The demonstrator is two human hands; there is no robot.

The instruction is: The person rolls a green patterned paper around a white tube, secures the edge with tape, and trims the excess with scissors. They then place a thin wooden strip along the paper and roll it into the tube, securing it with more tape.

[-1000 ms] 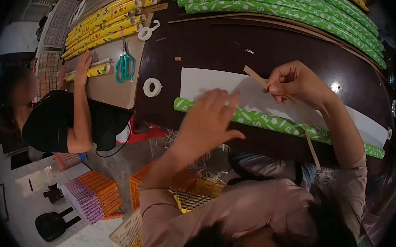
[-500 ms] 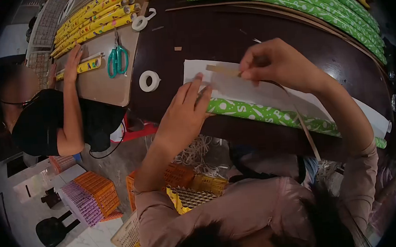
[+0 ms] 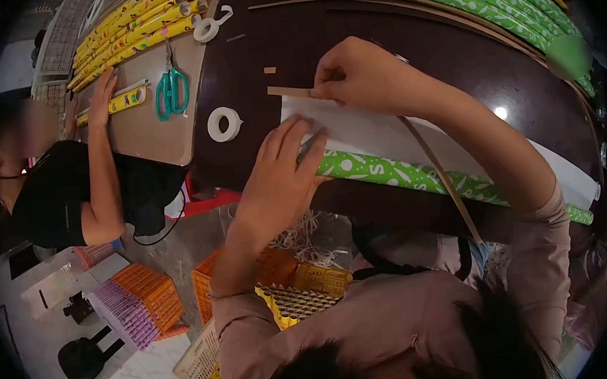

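Observation:
A roll of green patterned wrapping paper (image 3: 387, 171) lies along the table's near edge, its white underside (image 3: 376, 124) spread out behind it. My left hand (image 3: 277, 167) is at the roll's left end, fingers stretched over the paper and thumb on the near side, gripping the roll. Above the sheet's upper left edge, my right hand (image 3: 355, 73) is closed in a pinch on a thin brown strip (image 3: 290, 92). The strip's short end sticks out leftward past the sheet's corner; its long tail hangs across the roll toward my body.
Left of the sheet are a white tape roll (image 3: 224, 124), another tape roll (image 3: 206, 30) and green-handled scissors (image 3: 171, 93). Yellow rolls (image 3: 138, 39) and green rolls (image 3: 431, 1) line the back. A co-worker's hand (image 3: 103, 98) rests by a yellow roll (image 3: 128, 98). Crates (image 3: 228, 272) stand below.
My right hand has moved left and away from me, carrying the strip's short end beyond the sheet's left corner. My left hand stays at the roll's end.

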